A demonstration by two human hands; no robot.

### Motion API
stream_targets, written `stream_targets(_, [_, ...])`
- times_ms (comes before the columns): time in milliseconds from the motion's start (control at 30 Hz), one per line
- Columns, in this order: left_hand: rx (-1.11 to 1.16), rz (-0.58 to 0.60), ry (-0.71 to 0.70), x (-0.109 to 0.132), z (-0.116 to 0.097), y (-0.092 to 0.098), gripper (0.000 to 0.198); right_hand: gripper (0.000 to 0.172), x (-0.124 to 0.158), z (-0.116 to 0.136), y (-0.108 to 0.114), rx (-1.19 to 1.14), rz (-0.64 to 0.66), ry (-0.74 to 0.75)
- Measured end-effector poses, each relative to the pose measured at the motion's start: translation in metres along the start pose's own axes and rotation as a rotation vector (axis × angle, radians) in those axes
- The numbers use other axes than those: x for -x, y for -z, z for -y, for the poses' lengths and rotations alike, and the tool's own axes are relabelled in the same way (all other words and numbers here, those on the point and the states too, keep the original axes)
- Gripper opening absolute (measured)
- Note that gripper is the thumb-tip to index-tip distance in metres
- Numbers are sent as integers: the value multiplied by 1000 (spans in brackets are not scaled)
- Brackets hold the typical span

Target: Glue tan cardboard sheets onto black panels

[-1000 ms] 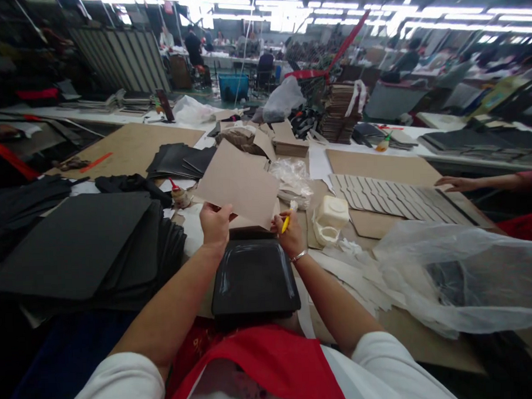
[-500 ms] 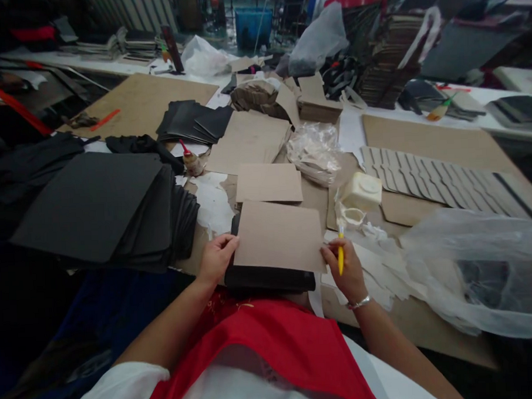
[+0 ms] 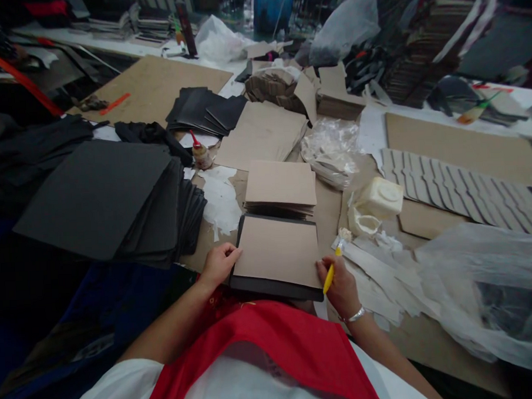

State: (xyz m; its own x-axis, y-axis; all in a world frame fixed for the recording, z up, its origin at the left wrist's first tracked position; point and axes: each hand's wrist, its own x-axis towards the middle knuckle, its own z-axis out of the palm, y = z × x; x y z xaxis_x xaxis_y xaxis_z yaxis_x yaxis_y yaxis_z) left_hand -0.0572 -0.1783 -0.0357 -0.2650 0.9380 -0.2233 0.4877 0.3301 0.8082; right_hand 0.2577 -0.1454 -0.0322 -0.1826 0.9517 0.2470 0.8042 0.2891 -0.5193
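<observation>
A tan cardboard sheet (image 3: 280, 250) lies flat on a black glossy panel (image 3: 274, 286) right in front of me. My left hand (image 3: 218, 264) presses its fingers on the sheet's left edge. My right hand (image 3: 340, 284) rests at the sheet's lower right corner, fingers curled round a yellow brush (image 3: 330, 274). Just beyond the panel sits a stack of tan cardboard sheets (image 3: 280, 184).
A pile of black sheets (image 3: 102, 201) lies to the left. A small glue bottle (image 3: 199, 155) stands beyond it. A white glue tub (image 3: 378, 199), paper strips (image 3: 375, 271) and a clear plastic bag (image 3: 485, 284) are to the right. Grey cut strips (image 3: 450, 185) lie on a brown board.
The tan sheet came down from the air onto the black panel and now lies squared on it. Both hands lowered with it, and my view tipped downward.
</observation>
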Motion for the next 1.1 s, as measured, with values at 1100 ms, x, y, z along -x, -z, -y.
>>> stream_targets(1100, [-119,219,30,-22,-15,8,37,22,-10,10,2,112,232,-158])
